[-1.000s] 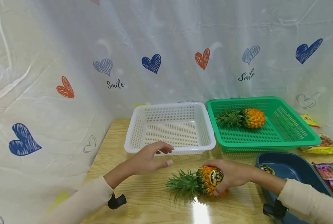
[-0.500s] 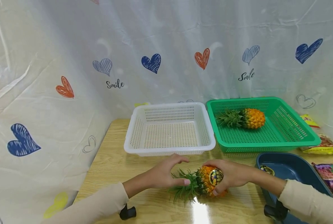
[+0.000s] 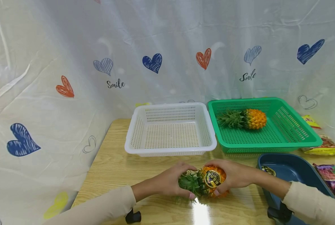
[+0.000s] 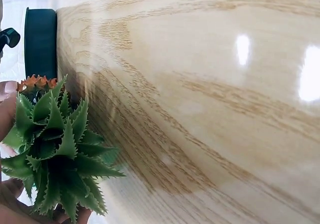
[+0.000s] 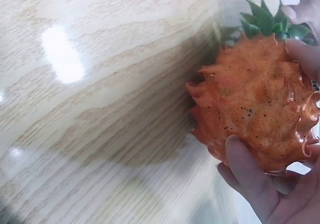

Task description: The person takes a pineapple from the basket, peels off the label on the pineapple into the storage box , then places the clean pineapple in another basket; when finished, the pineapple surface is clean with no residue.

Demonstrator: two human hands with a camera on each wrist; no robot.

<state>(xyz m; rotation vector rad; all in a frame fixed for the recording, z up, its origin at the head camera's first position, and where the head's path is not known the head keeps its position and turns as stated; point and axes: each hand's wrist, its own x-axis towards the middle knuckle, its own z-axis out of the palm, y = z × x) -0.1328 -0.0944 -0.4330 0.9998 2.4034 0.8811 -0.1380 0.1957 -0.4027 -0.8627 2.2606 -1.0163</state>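
An orange pineapple [image 3: 203, 184] with a green leafy crown and a black-and-gold sticker lies on its side at the front of the wooden table. Its round body is gripped from the right by my right hand [image 3: 236, 175], thumb on the near side and fingers over the far side. My left hand [image 3: 170, 182] curls round the crown, thumb low and fingers on top. Spiky crown leaves [image 4: 60, 154] fill the lower left of the left wrist view. The right wrist view shows the knobbly base of the pineapple [image 5: 255, 104] between thumb and fingers.
Behind the hands stands a white plastic basket [image 3: 170, 151]. Beside it, a green basket [image 3: 271, 145] holds another pineapple [image 3: 254, 118]. A dark blue tub [image 3: 285, 168] stands under the right forearm, with snack packets [image 3: 334, 179] along the right edge.
My left hand has moved right and toward me, from in front of the white basket onto the pineapple's crown. The pineapple has rolled slightly, shifting its sticker. My right hand keeps its grip.
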